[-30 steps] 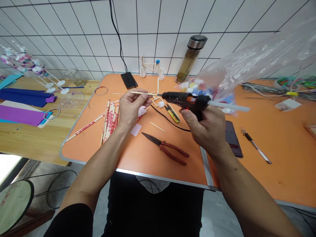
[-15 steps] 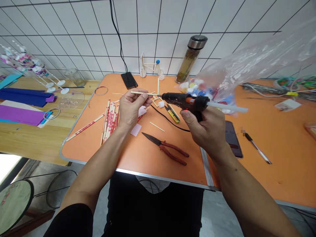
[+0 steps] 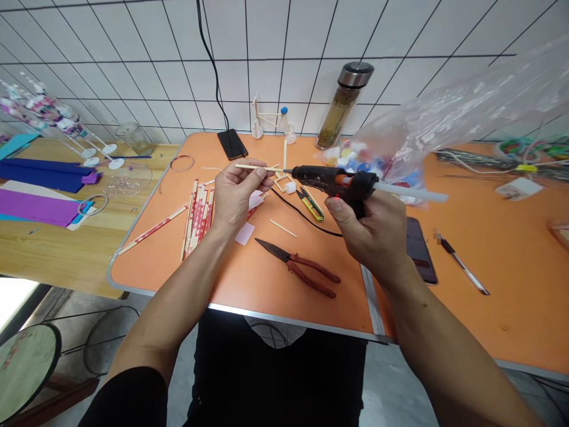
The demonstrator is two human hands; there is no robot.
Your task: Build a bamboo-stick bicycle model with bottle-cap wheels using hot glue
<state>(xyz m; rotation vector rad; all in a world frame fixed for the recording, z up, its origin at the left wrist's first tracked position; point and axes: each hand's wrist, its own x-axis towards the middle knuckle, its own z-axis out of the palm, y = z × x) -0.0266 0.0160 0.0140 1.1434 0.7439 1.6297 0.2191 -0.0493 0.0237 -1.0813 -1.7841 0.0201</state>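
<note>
Pinching a thin wooden stick (image 3: 258, 168), the left hand (image 3: 240, 193) holds it above the orange tabletop (image 3: 222, 279), its end at the metal nozzle of the black plastic glue gun (image 3: 324, 178) gripped in the right hand (image 3: 371, 234), a translucent glue stick (image 3: 411, 192) protruding behind.

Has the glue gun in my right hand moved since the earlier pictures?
No, the glue gun shows no visible shift in either direction against the red-handled pliers lying below it.
</note>
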